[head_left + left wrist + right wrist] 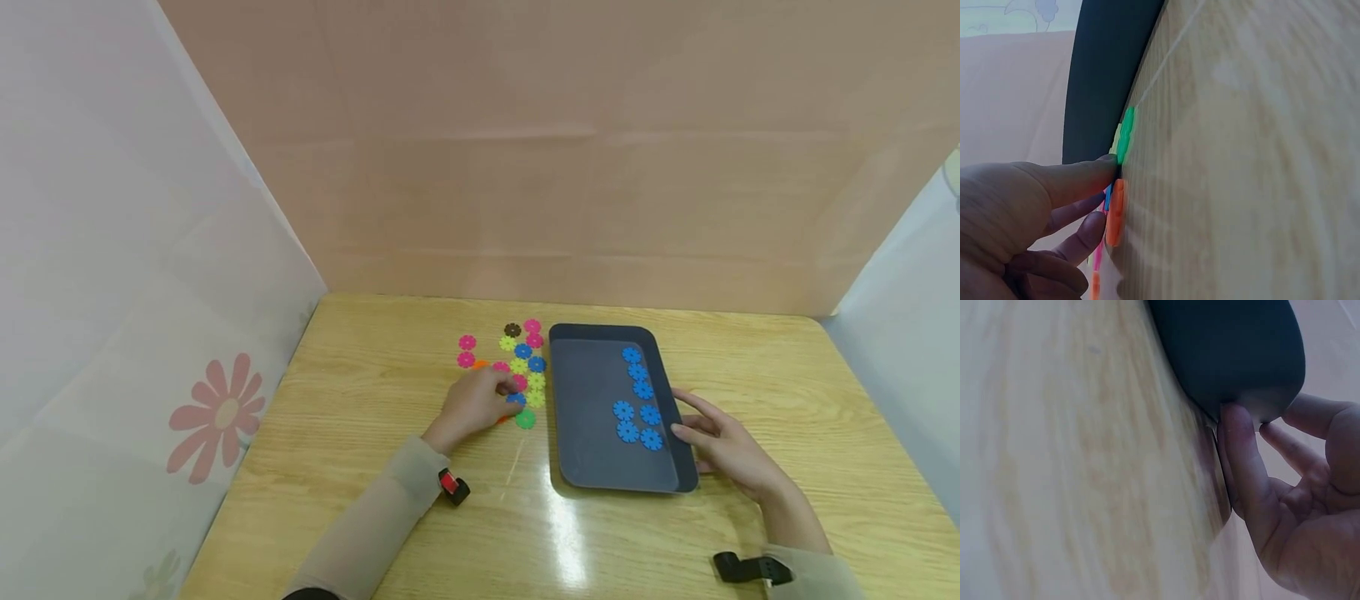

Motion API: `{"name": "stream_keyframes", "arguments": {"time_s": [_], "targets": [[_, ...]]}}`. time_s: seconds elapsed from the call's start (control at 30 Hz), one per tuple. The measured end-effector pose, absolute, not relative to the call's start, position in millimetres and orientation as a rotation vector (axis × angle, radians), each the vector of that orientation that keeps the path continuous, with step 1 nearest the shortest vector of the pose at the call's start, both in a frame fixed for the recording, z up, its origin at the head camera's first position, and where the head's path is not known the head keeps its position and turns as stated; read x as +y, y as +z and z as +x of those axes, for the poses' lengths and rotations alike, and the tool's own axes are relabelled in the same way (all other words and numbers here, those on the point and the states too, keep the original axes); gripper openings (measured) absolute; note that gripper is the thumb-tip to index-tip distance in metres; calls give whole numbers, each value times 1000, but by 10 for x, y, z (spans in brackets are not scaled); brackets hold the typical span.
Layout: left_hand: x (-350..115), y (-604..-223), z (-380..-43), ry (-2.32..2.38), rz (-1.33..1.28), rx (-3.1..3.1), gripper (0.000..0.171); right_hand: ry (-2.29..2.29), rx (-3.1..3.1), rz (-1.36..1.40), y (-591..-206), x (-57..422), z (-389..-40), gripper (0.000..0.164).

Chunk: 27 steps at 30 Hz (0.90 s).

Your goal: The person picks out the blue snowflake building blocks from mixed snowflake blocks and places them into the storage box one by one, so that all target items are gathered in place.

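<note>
On the table lies a loose group of notched plastic building discs in several colours, such as a green disc (526, 419) and a yellow disc (535, 398). My left hand (478, 402) reaches into it, thumb and fingertips pinching the edge of a blue disc (516, 399). In the left wrist view that blue disc is mostly hidden behind the fingers, with an orange disc (1115, 212) close by. A dark grey tray (592, 467) holds several blue discs (628, 431). At its right side my right hand (723, 446) grips the wall, thumb by the rim.
Pink discs (467, 342) and a brown disc (512, 330) lie towards the back of the group. The wooden table (337, 400) ends at a plain back panel (570, 167). A flower-patterned panel (112, 250) stands along the left side.
</note>
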<state>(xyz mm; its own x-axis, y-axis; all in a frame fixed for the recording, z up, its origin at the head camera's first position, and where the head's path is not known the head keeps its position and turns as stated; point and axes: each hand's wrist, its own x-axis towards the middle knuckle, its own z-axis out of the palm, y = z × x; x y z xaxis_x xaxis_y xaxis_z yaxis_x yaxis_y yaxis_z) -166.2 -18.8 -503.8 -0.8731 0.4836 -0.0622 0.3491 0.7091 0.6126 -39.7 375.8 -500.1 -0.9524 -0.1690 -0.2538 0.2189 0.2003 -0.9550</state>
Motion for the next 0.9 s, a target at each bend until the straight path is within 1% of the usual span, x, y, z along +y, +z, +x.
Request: {"name": "stream_keyframes", "arguments": {"time_s": [0.27, 0.53, 0.73, 0.9], "targets": [[-197, -5045, -1641, 893, 612, 2691, 30, -1818, 2169, 31, -4993, 3741, -391, 68], [-192, -5063, -1657, 895, 632, 2707, 24, -1818, 2181, 40, -4992, 3742, -400, 68], [-184, -5074, -1650, 885, 603, 2716, 28, -1813, 2176, 70, -4996, 3748, -402, 69], [-186, -5066, -1643, 877, 599, 2720, 29, -1823, 2172, 40, -4989, 3747, -396, 68]]}}
